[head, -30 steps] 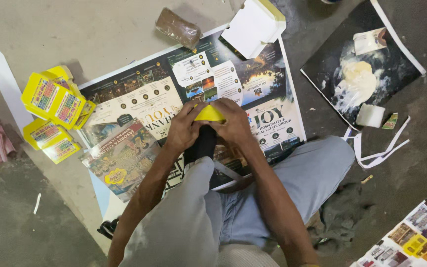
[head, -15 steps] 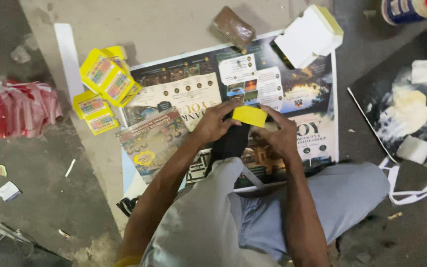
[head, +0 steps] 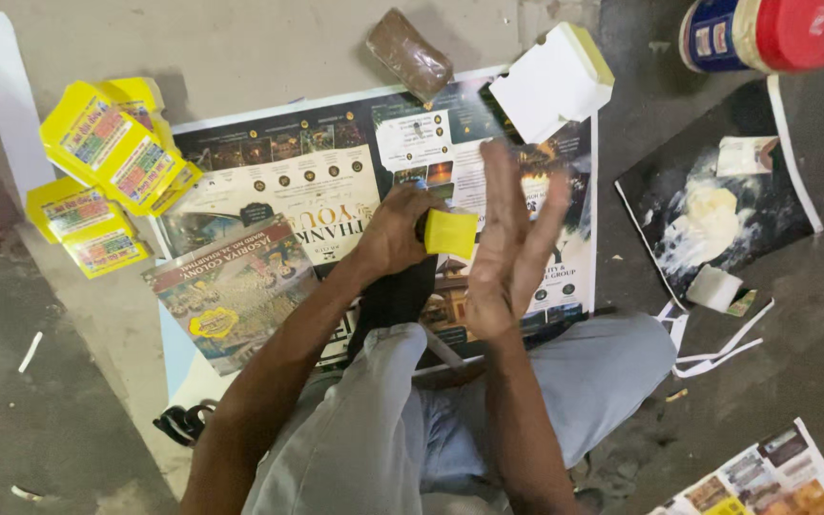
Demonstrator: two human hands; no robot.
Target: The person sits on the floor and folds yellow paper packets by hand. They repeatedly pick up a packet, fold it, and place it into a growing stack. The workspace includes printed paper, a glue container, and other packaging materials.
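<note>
Head view: 1 big printed poster sheet (head: 336, 181) flat on the concrete floor, w/ a smaller magazine (head: 231, 286) lying on its near-left part. Right of it, 1 black sheet (head: 660, 205) w/ a blob of white paste (head: 703, 215) and 2 small white pieces. Far right, 1 jar (head: 765, 33), red lid, on its side. Far edge of poster: 1 white folded carton (head: 550, 81) w/ yellow edge, 1 brown packet (head: 410, 55). Left: pile of yellow flat cartons (head: 107, 172), at least 4, exact count can't tell.

Left hand (head: 393, 234) fingers curled tight round a small yellow box (head: 450, 233), held over the poster's middle. Right hand (head: 512, 248) flat open, fingers straight and slightly spread, just right of the box, not touching it as far as visible.

Vs 0.5 s ago: both hands were on the box; right hand has now let go and lifted.
</note>
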